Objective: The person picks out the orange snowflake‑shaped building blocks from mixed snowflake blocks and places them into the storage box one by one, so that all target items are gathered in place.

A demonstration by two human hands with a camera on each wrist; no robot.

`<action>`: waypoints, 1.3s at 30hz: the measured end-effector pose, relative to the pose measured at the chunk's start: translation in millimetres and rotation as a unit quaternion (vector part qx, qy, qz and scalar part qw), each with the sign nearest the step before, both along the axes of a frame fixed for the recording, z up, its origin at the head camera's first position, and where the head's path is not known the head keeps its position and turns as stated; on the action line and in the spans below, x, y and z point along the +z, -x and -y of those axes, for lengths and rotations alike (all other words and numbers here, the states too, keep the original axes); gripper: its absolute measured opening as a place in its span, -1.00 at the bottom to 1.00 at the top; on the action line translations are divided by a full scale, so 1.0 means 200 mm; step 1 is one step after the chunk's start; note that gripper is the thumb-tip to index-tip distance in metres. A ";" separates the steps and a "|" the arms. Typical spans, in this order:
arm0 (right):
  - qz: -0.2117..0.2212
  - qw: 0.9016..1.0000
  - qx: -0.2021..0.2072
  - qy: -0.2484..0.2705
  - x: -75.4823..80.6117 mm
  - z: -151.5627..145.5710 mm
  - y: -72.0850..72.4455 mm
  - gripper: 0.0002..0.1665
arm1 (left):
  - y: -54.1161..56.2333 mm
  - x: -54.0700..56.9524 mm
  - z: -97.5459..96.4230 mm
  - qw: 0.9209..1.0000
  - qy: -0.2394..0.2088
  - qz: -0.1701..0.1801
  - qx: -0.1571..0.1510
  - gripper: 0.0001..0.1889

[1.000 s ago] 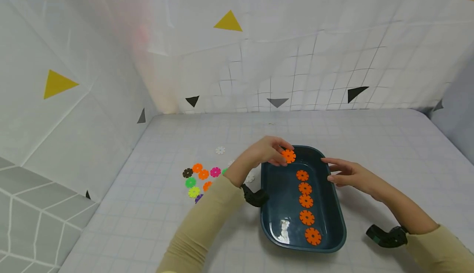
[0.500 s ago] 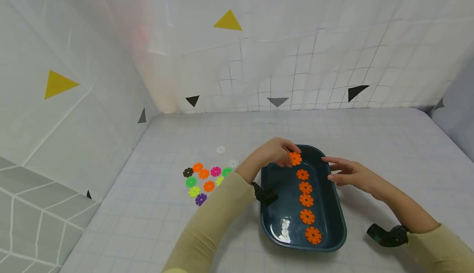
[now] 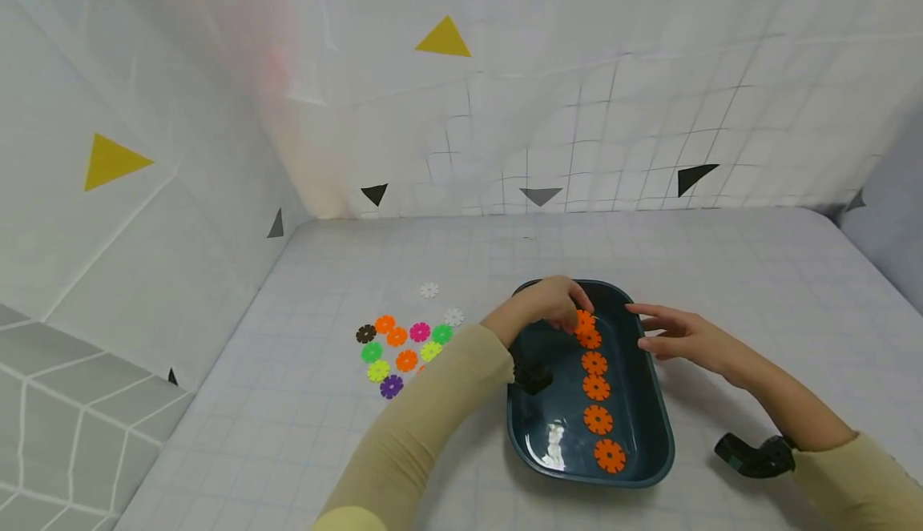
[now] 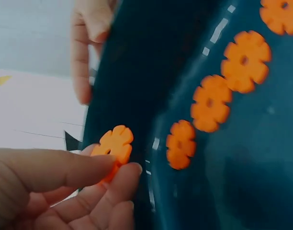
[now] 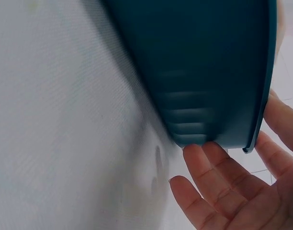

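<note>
Just right of the middle of the head view, the left hand reaches over a dark blue-green tray, pinching an orange notched disc between thumb and fingers. The held disc overlaps the top of a row of five orange discs in the head view; the left wrist view shows it apart from them, near the tray's side wall. The row runs down the right half of the tray, the discs lying flat. At the tray's upper right edge, the right hand has its fingers spread, with fingertips against the outer wall in the right wrist view. Left of the tray, mid-frame, loose coloured discs lie scattered on the pale tabletop: white, dark, orange, pink, green, yellow and purple. One sleeve crosses the lower middle; behind, a white sheet bears yellow, grey and black triangles.
</note>
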State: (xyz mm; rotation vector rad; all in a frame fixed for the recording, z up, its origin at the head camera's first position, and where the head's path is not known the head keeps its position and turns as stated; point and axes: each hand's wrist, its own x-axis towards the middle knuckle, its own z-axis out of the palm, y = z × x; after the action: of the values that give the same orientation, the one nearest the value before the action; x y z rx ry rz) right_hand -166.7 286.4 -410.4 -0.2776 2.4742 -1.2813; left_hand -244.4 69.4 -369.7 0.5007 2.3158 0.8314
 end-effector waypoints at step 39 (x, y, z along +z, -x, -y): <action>-0.008 1.000 -0.005 -0.007 0.00 0.01 0.00 -0.24 | 0.07 -0.16 -0.02 0.977 0.202 -0.061 -0.014 -0.82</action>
State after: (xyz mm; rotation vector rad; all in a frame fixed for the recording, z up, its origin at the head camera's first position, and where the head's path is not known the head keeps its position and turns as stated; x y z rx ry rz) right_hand -165.9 285.3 -411.2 -0.2724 2.5008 -1.2694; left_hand -258.1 73.5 -401.1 0.4122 2.4968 0.3055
